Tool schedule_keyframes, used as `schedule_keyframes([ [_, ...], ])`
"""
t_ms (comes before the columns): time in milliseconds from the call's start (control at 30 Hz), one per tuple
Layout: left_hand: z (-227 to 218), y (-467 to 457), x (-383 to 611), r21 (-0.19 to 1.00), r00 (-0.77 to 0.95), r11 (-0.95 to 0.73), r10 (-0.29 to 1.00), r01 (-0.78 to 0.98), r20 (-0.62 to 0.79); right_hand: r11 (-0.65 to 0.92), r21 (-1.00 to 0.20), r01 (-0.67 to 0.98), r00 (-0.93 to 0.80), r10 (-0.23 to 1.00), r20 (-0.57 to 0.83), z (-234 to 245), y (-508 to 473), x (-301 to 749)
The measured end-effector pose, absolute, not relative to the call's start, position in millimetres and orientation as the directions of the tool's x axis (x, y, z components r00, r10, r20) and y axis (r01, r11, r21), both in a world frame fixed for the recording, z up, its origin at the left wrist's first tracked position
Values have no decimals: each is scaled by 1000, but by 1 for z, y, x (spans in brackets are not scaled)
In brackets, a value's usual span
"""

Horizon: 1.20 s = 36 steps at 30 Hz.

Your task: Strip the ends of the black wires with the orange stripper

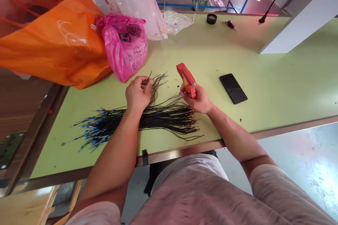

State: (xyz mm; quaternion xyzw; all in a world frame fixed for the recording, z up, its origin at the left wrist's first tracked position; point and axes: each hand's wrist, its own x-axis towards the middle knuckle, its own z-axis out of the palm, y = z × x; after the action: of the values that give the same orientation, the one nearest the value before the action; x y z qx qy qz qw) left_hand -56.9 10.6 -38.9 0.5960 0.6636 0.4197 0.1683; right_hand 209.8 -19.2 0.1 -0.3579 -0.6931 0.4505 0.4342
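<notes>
My left hand [139, 91] pinches a thin black wire [150, 75] between thumb and fingertips, its end poking up above them. Behind that hand a few loose black wires [159, 79] fan out over the table. A red wire stripper [187, 77] is gripped in my right hand [198, 100], its head pointing up and away from me. Below both hands lies a thick bundle of black wires [166, 117], with blue tips at the left end and copper-coloured tips at the right. My left forearm covers part of the bundle.
A smartphone [233, 88] lies right of my right hand on the green table [290, 88]. An orange bag [52, 42], a pink plastic bag [126, 47] and clear plastic bags [134, 0] crowd the back left. Farther back are a black ring [211, 19], keys [230, 24] and a hanging plug [262, 20].
</notes>
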Motion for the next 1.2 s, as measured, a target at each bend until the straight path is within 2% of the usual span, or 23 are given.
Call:
schedule_keyframes([
  [133,-45,16,-66,638,-196,-38,936,769,292,338,-931,139,-359,893,271,-1,-18,211],
  [300,-33,6,-51,592,-49,-268,885,760,463,324,-935,142,-331,906,264,-2,-17,211],
  [433,-36,4,-46,600,109,-345,913,722,394,323,-935,145,-345,902,258,-1,-17,211],
  [533,-47,9,-55,590,59,-261,939,764,338,319,-937,146,-342,905,255,-2,-17,211],
  [633,-50,12,-64,589,-21,-218,929,778,370,315,-938,142,-344,905,251,-3,-16,211],
  [767,-22,-1,-52,612,-57,-271,886,743,461,310,-938,152,-331,911,248,-3,-15,211],
  [867,6,-23,-28,645,4,-375,866,666,499,308,-940,146,-314,916,251,-4,-15,211],
  [933,16,-36,-14,681,130,-434,883,589,450,301,-944,134,-315,916,247,-5,-15,211],
  [1033,14,-44,-2,768,273,-374,925,520,265,295,-948,123,-322,915,243,-5,-16,210],
  [1100,7,-41,-1,853,302,-281,941,439,155,298,-946,131,-325,914,243,-5,-17,209],
  [1200,0,-34,-5,937,253,-178,962,300,102,305,-942,140,-313,916,250,-3,-19,208],
])
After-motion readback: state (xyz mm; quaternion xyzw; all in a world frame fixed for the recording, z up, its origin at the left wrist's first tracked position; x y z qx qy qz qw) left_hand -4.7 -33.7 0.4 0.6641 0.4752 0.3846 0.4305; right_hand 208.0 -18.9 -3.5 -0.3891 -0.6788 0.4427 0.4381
